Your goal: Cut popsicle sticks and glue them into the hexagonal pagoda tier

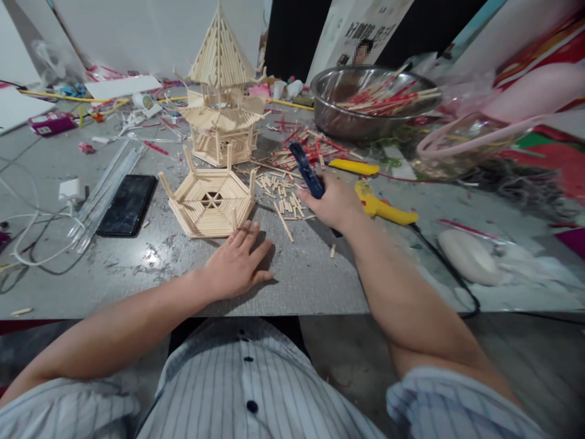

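Observation:
My left hand lies flat on the table, its fingers spread. Its fingertips are at the near right edge of a hexagonal frame built of thin wooden sticks, with short posts standing at its corners. My right hand is closed around a long dark blue hand tool, whose exact kind I cannot make out. Beneath and left of that tool lie many short cut stick pieces. Behind the frame stands a tiered stick pagoda with a pointed roof.
Red-tipped sticks are scattered near a steel bowl holding more. A yellow glue gun with a black cord and a yellow-handled tool lie rightward. A phone, white cables and a pink-handled basket are around.

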`<state>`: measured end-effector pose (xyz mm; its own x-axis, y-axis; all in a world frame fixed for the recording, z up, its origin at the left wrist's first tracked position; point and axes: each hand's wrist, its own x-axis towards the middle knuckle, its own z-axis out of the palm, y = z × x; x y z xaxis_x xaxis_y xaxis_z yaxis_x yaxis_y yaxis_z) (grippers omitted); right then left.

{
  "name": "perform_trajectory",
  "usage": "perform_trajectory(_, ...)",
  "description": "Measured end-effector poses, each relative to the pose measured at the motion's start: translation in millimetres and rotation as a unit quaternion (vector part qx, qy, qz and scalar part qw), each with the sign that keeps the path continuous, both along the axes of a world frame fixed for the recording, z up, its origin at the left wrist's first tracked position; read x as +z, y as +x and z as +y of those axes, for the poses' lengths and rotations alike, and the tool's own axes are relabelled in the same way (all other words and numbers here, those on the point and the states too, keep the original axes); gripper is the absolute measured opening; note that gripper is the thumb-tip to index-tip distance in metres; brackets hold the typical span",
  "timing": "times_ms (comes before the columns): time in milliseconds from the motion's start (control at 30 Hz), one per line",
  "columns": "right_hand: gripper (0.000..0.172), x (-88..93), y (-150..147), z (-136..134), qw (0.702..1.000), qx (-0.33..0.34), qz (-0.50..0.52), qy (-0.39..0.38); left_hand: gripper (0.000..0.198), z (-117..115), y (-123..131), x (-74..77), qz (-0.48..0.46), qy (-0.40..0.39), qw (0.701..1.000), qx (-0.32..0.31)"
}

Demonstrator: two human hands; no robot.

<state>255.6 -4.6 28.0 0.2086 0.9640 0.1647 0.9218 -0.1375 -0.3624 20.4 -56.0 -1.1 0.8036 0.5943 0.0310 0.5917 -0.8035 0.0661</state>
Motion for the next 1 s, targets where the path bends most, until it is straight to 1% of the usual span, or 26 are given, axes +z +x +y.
perform_trajectory(133,0.057,-8.3,-5,4,0.996,-0.004,-0.086,-0.017,0.063,0,-1,-1.1,0.0,0.015,1.0,0.017)
perform_trajectory(233,0.063,-13.5,-8,6,0.991,0.009,-0.128,-0.034,0.062,0,-2,-1.0,-0.003,0.022,0.999,0.038)
perform_trajectory(367,0.072,-19.5,-10,8,0.986,0.028,-0.159,-0.049,0.064,-2,-2,0.0,-0.01,0.024,0.997,0.068)
perform_trajectory(500,0.08,-25.1,-12,12,0.986,0.017,-0.159,-0.042,0.065,-2,-1,1.4,-0.013,0.019,0.996,0.089)
perform_trajectory(567,0.083,-27.6,-12,14,0.987,0.013,-0.157,-0.039,0.064,-2,-1,1.1,-0.011,0.018,0.996,0.081)
perform_trajectory(733,0.081,-33.4,-12,17,0.983,0.018,-0.179,-0.035,0.062,1,-3,-1.4,-0.007,0.02,0.999,0.046)
perform_trajectory(833,0.082,-35.0,-12,18,0.982,0.019,-0.186,-0.032,0.061,3,-4,0.1,-0.014,0.021,0.999,0.02)
perform_trajectory(900,0.083,-35.2,-12,19,0.982,0.018,-0.187,-0.031,0.057,4,-4,2.1,-0.025,0.026,0.999,-0.008)
perform_trajectory(1000,0.082,-35.1,-13,19,0.982,0.016,-0.183,-0.037,0.044,5,-4,4.1,-0.054,0.032,0.995,-0.074)
